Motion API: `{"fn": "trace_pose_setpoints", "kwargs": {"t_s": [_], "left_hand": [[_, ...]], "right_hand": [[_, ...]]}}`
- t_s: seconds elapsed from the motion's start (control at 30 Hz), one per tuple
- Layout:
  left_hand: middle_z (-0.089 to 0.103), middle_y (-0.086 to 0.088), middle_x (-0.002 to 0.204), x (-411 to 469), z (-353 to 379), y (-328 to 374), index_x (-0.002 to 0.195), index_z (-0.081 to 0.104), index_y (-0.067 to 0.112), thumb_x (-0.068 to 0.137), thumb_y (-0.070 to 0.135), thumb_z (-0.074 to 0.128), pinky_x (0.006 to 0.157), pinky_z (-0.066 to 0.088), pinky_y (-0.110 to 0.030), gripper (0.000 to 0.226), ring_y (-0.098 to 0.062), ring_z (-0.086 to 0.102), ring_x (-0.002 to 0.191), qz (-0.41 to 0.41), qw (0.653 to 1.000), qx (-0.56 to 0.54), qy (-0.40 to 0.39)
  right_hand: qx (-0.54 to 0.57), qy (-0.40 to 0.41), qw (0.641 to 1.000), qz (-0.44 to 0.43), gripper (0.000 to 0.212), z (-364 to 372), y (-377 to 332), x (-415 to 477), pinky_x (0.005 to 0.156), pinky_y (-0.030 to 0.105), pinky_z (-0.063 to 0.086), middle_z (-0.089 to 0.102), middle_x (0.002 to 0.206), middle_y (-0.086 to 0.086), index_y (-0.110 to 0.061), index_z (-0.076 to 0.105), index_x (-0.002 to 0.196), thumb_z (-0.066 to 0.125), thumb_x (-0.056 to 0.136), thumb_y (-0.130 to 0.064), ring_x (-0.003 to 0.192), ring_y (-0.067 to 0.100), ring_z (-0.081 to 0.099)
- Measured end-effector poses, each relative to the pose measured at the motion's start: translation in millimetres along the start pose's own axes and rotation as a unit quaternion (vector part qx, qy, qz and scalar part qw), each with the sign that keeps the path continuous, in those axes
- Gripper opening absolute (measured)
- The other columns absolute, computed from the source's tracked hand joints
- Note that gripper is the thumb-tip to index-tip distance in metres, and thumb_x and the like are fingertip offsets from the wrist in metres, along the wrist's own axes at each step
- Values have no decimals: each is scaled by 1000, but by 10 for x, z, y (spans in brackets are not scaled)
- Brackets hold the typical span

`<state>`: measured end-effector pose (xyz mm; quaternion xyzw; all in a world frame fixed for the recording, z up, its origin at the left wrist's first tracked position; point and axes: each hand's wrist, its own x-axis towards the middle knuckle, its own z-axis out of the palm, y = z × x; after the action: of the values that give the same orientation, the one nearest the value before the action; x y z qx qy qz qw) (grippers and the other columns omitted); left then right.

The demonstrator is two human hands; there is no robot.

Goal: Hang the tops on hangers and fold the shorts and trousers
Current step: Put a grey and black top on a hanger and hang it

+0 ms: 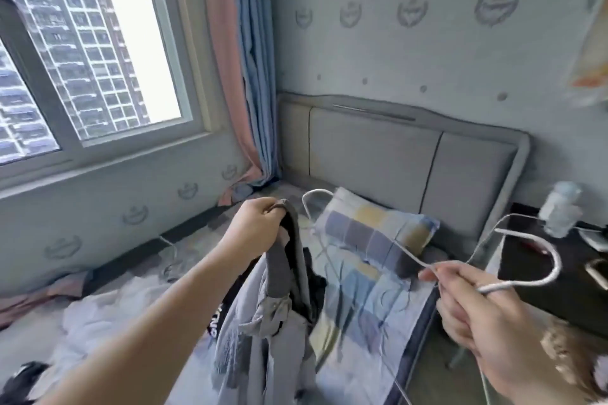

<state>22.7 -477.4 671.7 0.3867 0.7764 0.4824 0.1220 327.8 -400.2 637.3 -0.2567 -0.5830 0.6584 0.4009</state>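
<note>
The person's left hand (255, 223) is closed around the collar of a grey top (263, 322), holding it up so that it hangs over the middle of the bed (362, 299). The right hand (487, 312) pinches a white wire hanger (526, 282) at its neck, above the bed's right edge, hook pointing right. A checked pillow (371, 223) lies against the headboard (378, 147). Right of the bed, a bottle (559, 207) stands on a dark nightstand (526, 250).

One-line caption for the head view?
Over the bed, the left hand grips a grey top while the right hand holds a white hanger.
</note>
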Motion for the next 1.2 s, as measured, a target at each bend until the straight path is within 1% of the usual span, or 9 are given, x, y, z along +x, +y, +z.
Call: {"fn": "trace_pose_setpoints", "kwargs": {"t_s": [0.1, 0.33, 0.5, 0.63, 0.73, 0.8, 0.97, 1.07, 1.2], "left_hand": [[69, -11, 66, -352, 155, -680, 83, 70, 3, 97, 14, 53, 55, 41, -24, 25, -14, 56, 59, -102, 994, -36, -20], [54, 1, 59, -1055, 358, -1382, 73, 64, 4, 97, 17, 55, 57, 36, -28, 29, -11, 49, 58, -188, 979, -64, -34], [50, 25, 48, -1221, 251, -1398, 67, 69, 22, 97, 19, 59, 51, 34, -27, 31, 1, 41, 52, -120, 990, 4, -80], [54, 10, 51, -1261, 149, -1239, 68, 70, 26, 94, 14, 63, 46, 32, -18, 30, -6, 41, 47, -55, 987, 39, -144], [59, 9, 56, -1304, 153, -1008, 67, 63, 27, 96, 17, 62, 47, 35, -14, 31, -6, 44, 46, 19, 977, 102, -189], [64, 7, 61, -1335, 203, -846, 74, 68, 28, 96, 19, 60, 46, 37, -16, 25, -9, 48, 46, 33, 971, 98, -214], [63, -4, 66, -1413, 409, -546, 82, 71, 15, 94, 19, 60, 49, 41, -26, 17, -15, 52, 53, 64, 963, 73, -252], [66, 7, 66, -1405, 412, -526, 86, 76, 22, 93, 18, 64, 52, 41, -16, 15, -5, 55, 58, 61, 961, 104, -250], [67, 19, 74, -1417, 338, -523, 94, 74, 33, 89, 23, 69, 59, 44, -11, 12, 1, 59, 65, 94, 945, 117, -290]], "right_hand": [[-18, -23, 996, 87, 27, -17, 500, -226, 42, 11, 17, 19, 52, 0, -8, 73, 84, 59, 84, -31, 43, 8, 13], [-93, -77, 974, 193, 28, 21, 978, -688, 38, 16, 19, 25, 50, -2, -14, 74, 83, 60, 83, -38, 41, 11, 19], [-194, -94, 964, 153, 24, 22, 879, -764, 43, 17, 26, 33, 49, -1, -20, 75, 83, 57, 87, -37, 44, 11, 29], [-285, -130, 947, 70, 23, -11, 725, -736, 48, 7, 37, 54, 48, -13, -20, 75, 80, 59, 97, -20, 47, 0, 52], [-363, -177, 914, 44, 25, 45, 668, -664, 57, 37, 45, 61, 61, 8, -36, 73, 88, 54, 98, -48, 57, 25, 56], [-382, -192, 904, 34, 21, 152, 731, -574, 59, 35, 46, 61, 61, 4, -40, 72, 88, 54, 99, -44, 57, 22, 56], [-254, -211, 941, 78, 22, 610, 1265, -537, 51, 29, 38, 59, 60, 8, -22, 75, 88, 58, 101, -19, 51, 18, 48], [-118, -159, 976, 85, 22, 623, 1430, -614, 46, 14, 29, 46, 48, -12, -30, 75, 82, 59, 96, -29, 42, 4, 38], [-53, -160, 981, 99, 26, 526, 1425, -634, 42, 24, 20, 33, 46, -6, -21, 75, 86, 60, 91, -42, 41, 15, 23]]}}
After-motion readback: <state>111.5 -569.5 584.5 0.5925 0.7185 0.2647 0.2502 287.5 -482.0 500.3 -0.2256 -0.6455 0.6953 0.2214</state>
